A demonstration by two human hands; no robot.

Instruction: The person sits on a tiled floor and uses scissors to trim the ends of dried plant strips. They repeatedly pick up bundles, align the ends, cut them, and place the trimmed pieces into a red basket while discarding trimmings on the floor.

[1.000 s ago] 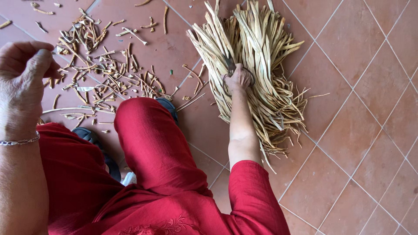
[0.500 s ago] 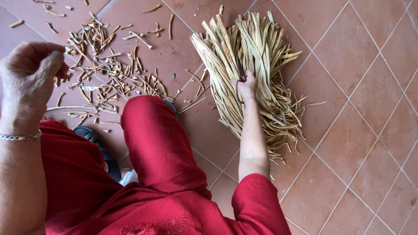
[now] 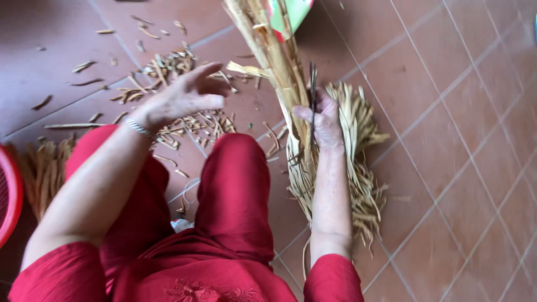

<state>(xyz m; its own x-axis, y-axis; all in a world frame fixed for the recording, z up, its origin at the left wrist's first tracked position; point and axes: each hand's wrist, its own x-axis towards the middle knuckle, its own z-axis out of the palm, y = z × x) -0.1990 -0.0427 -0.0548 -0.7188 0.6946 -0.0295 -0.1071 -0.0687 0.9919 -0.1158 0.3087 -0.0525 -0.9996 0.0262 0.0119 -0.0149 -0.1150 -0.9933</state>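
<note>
Down on the tiled floor point(image 3: 447, 168), the person's right hand point(image 3: 323, 120) was closed around a bundle of dried straw-coloured leaf strips point(image 3: 341, 162), with a thin dark blade-like tool point(image 3: 312, 92) upright against the same fingers point(image 3: 305, 113); whether those fingers also gripped the tool could not be told. The bundle lay lengthwise just beside the red-trousered right knee point(image 3: 235, 184), its frayed ends fanning toward the person, while longer stalks point(image 3: 268, 45) ran on toward the top edge, where a folded piece of green and red paper point(image 3: 288, 12) touched them. The left hand point(image 3: 184, 96) hovered with its fingers spread and empty, a silver bracelet point(image 3: 136, 126) on the wrist, above a scatter of short cut scraps point(image 3: 168, 67) strewn on the floor. Further left, another heap of strips point(image 3: 45, 168) sat next to the rim of a red basket point(image 3: 12, 201)
</note>
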